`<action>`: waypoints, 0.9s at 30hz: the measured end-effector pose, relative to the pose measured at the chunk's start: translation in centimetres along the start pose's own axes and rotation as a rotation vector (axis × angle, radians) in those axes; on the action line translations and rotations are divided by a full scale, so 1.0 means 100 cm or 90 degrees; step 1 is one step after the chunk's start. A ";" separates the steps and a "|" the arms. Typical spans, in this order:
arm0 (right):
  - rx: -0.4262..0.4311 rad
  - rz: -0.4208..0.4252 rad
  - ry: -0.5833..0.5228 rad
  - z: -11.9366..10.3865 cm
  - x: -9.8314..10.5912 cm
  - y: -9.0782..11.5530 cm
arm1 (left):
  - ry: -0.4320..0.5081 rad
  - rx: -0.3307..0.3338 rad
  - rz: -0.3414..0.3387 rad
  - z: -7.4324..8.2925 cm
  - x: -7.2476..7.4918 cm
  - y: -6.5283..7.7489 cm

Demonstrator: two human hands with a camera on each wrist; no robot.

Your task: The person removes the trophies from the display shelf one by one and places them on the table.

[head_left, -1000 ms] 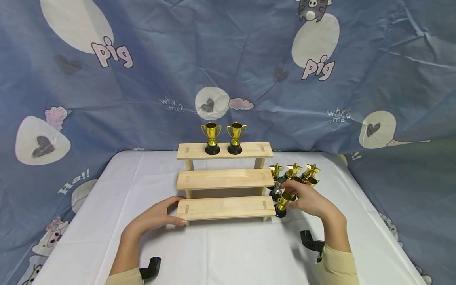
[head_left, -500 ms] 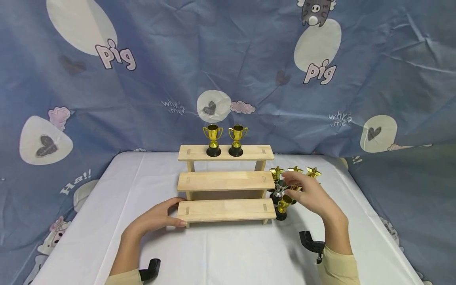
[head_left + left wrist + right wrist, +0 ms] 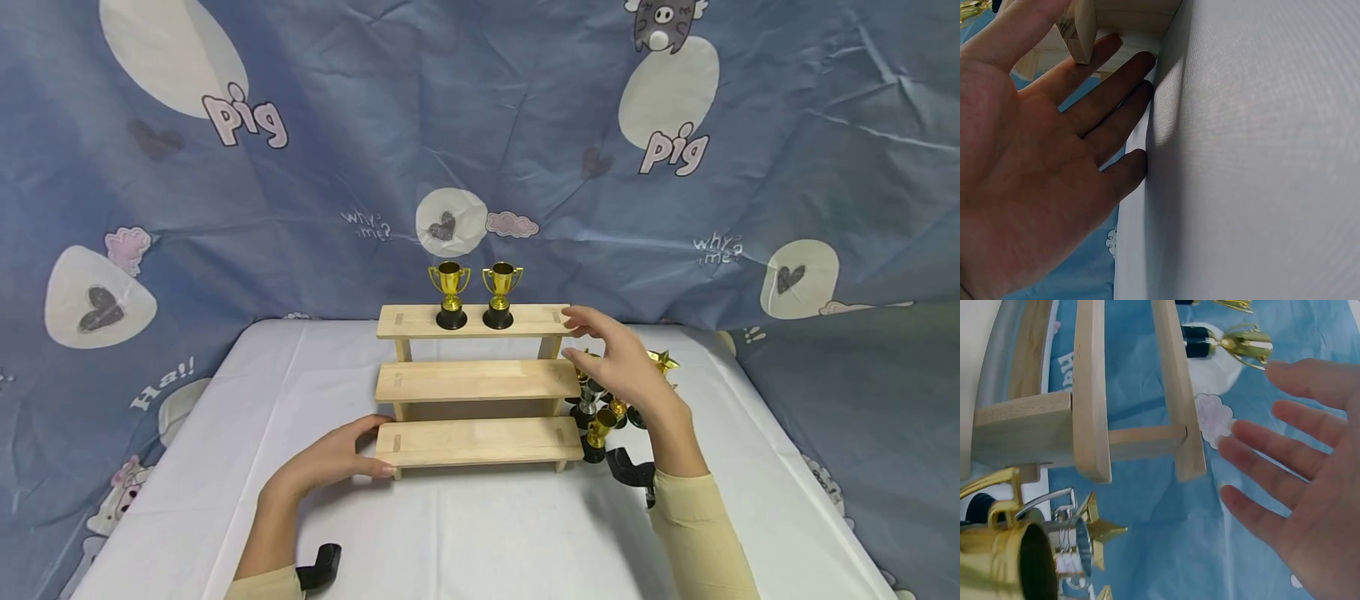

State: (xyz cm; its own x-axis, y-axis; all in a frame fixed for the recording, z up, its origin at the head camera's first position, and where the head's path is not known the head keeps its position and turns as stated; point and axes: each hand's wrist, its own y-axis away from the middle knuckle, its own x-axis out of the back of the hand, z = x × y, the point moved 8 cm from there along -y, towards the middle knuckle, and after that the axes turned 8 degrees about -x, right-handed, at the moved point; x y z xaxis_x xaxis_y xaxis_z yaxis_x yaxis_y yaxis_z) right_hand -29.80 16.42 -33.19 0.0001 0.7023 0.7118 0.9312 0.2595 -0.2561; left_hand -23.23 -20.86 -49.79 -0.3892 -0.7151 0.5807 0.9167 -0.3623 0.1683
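Note:
A three-step wooden display stand (image 3: 480, 381) stands on the white-covered table. My left hand (image 3: 330, 457) rests at the left end of its lowest step, thumb along the front and fingers behind. In the left wrist view the fingers (image 3: 1110, 84) are straight and spread beside the stand's wooden end. My right hand (image 3: 618, 354) hovers by the right end of the upper steps, holding nothing; its fingers (image 3: 1279, 456) are spread apart. A gold trophy cup (image 3: 452, 296) and a matching gold trophy cup (image 3: 500, 296) stand upright on the top step.
Right of the stand, several small trophies cluster under my right hand, among them a gold cup (image 3: 600, 429), a silver cup (image 3: 587, 402) and a gold star trophy (image 3: 663, 361). A blue patterned cloth (image 3: 315, 208) hangs behind the table (image 3: 495, 542).
My right hand has moved from the trophy cluster up and left to the stand's right end, uncovering part of the cluster's front. The left hand keeps its place on the stand.

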 end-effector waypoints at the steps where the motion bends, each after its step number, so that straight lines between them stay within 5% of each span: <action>1: 0.003 -0.002 -0.002 -0.002 -0.001 -0.003 | 0.000 0.000 0.000 0.000 0.000 0.000; 13: 0.005 -0.019 -0.154 -0.002 -0.017 -0.030 | 0.002 -0.003 0.005 0.001 0.002 0.002; 27: 0.015 0.023 -0.184 -0.019 -0.031 -0.051 | 0.012 -0.011 0.009 0.001 0.000 0.001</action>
State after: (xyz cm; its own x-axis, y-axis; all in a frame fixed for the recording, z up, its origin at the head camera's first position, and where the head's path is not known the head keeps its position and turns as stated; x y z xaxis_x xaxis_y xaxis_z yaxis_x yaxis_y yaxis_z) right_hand -33.86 11.65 -32.88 -0.0743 0.8700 0.4874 0.9238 0.2442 -0.2949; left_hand -23.12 -20.83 -49.72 -0.3780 -0.7317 0.5673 0.9205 -0.3624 0.1459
